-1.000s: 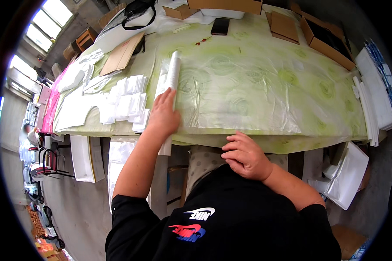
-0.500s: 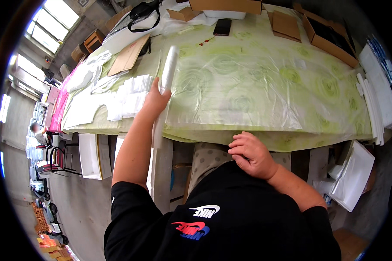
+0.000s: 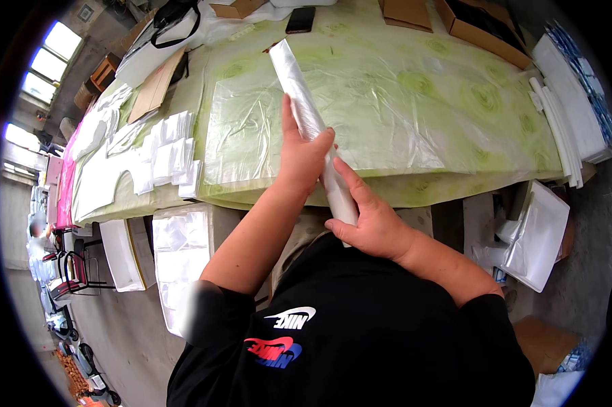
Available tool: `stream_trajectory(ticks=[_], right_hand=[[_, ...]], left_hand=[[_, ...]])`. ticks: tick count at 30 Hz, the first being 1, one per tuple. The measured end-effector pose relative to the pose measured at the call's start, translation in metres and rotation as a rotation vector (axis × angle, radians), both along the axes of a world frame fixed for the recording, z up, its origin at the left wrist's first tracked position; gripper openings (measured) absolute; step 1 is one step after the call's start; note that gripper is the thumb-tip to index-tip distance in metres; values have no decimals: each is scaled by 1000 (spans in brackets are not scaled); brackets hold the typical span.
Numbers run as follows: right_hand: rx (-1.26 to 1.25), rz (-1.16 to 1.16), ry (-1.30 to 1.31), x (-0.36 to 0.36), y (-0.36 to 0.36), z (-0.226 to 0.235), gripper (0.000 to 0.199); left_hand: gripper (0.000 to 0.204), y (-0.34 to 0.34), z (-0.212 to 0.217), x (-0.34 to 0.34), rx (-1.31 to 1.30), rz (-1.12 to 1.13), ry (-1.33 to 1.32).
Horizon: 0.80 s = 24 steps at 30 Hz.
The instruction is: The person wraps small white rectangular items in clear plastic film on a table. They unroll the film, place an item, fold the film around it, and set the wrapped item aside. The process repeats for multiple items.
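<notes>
A long roll of whitish plastic film (image 3: 304, 112) is tilted over the table's near edge, its upper end leaning left. My left hand (image 3: 304, 156) grips it around the middle, index finger stretched along its side. Lower down, my right hand (image 3: 372, 220) is closed around the bottom end, close to my shirt. Under the roll, a clear, creased plastic sheet (image 3: 241, 139) lies flat on the green-patterned tablecloth (image 3: 486, 146). The palm sides of both hands are hidden.
Folded white pieces (image 3: 172, 152) lie left of the sheet, near a cardboard piece (image 3: 158, 85). A dark phone (image 3: 300, 20) and open cardboard box (image 3: 486, 27) sit at the back. White tubes (image 3: 556, 132) line the right edge. Below stands a white bin (image 3: 540, 237).
The roll has come toward me and now leans left, with its lower end near my body. My right hand has moved from beside my lap and closed on it. The view has shifted.
</notes>
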State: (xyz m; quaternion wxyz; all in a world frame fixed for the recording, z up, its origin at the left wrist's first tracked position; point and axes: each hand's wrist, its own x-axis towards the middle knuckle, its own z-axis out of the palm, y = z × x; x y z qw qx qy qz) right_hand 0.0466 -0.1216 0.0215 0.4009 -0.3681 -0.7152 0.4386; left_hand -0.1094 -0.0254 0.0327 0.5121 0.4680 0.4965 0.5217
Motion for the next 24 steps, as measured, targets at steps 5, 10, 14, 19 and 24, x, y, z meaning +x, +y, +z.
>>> stream_trajectory(ticks=[5, 10, 14, 19, 24], right_hand=[[-88, -31, -172, 17, 2, 3, 97], [-188, -57, -154, 35, 6, -5, 99], [-260, -106, -123, 38, 0, 6, 99], [-49, -117, -314, 43, -5, 7, 95], [-216, -62, -440, 44, 5, 18, 86]], left_hand=[[57, 23, -21, 8, 289, -66, 800], [33, 41, -2, 19, 276, -337, 1245], [33, 65, 5, 17, 311, -460, 1332], [30, 60, -10, 18, 359, -364, 1322], [36, 59, -4, 25, 360, -343, 1296]])
